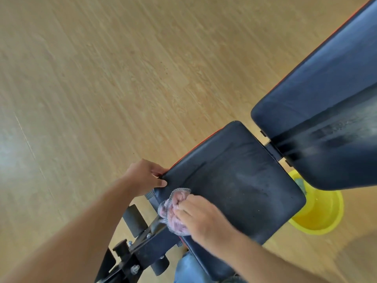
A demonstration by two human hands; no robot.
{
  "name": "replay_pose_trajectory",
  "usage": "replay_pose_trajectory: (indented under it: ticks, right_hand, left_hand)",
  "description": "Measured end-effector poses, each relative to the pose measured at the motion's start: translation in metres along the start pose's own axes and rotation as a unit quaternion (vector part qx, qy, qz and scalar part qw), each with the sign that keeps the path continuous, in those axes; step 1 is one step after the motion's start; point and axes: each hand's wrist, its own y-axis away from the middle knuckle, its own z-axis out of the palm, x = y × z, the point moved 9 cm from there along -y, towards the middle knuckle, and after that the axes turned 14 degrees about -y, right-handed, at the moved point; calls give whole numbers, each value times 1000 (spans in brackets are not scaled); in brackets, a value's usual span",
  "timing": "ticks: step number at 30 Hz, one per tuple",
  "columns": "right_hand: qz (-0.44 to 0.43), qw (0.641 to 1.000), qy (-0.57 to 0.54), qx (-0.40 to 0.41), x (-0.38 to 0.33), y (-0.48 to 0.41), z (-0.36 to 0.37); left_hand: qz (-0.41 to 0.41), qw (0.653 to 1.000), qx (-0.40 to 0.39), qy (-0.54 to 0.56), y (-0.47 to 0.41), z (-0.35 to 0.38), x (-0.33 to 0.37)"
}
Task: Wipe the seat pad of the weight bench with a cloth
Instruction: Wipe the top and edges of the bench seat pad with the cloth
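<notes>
Black seat pad (234, 180) fills the lower centre; the right hand (204, 219) presses a bunched cloth (173, 209) onto its near corner, fingers closed over it. Left hand (145, 176) clamps the pad's left edge. A yellow bucket (322, 215) sits lower right, partly behind the backrest (326, 99).

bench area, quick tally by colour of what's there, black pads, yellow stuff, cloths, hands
Black pads: 2, the seat pad and the back pad
Yellow: 1, the bucket on the floor under the bench
Pinkish cloth: 1, the cloth under the right hand
Hands: 2, with the left hand gripping the seat pad's corner
Total: 6
</notes>
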Motion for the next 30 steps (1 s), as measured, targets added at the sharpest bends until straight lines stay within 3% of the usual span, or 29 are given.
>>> replay_pose_trajectory:
  ticks: [1, 3, 5, 7, 8, 9, 12, 14, 15, 17, 19, 21, 22, 23, 25, 26, 28, 29, 30]
  right_hand:
    - [32, 996, -86, 22, 31, 5, -18]
    - [143, 976, 17, 163, 98, 10, -90]
    - [266, 925, 52, 266, 148, 20, -141]
    - [360, 872, 30, 332, 159, 30, -147]
    - [359, 868, 8, 342, 144, 27, -131]
    - [322, 886, -22, 332, 118, 20, -108]
    - [116, 987, -25, 112, 13, -12, -9]
    - [11, 1000, -20, 10, -24, -10, 6]
    - [-5, 1000, -23, -5, -14, -9, -4]
    - [58, 997, 22, 50, 33, -13, -52]
    - [210, 957, 29, 199, 100, -5, -110]
    - [360, 865, -9, 349, 128, 11, -126]
    - [393, 838, -28, 378, 120, 10, -112]
    - [383, 845, -46, 370, 99, -2, -90]
    - [234, 945, -19, 227, 29, -39, -28]
    - [150, 978, 8, 142, 0, -45, 0]
    - [35, 997, 30, 63, 4, -44, -1]
    - [56, 995, 61, 59, 30, -43, -24]
    - [134, 984, 85, 80, 65, -40, -51]
  left_hand:
    - [2, 1000, 0, 0, 0, 1, 0]
    - [8, 1000, 1, 0, -1, 0, 2]
    - [9, 1000, 0, 3, 0, 0, 3]
    - [8, 1000, -1, 8, 1, 0, 5]
    - [7, 1000, 1, 8, 1, 0, 6]
    - [3, 1000, 7, 9, 1, 0, 5]
    - [-23, 998, 49, 26, 0, -3, -4]
    - [-35, 997, 50, 40, -1, -2, -9]
    - [-37, 997, 47, 51, -1, -1, -10]
    - [-36, 996, 36, 70, -2, -1, -13]
    - [-41, 995, 15, 91, -2, 1, -16]
    - [-51, 992, -9, 111, -2, 5, -19]
    - [-62, 989, -13, 133, 0, 5, -20]
    - [-80, 982, -12, 173, 2, 7, -23]
    - [-132, 950, -12, 284, 4, 11, -31]
    - [-152, 934, -15, 323, 5, 13, -34]
    - [-163, 925, -20, 341, 2, 14, -35]
    - [-165, 924, -27, 343, 1, 16, -34]
    - [-168, 923, -32, 345, 1, 17, -34]
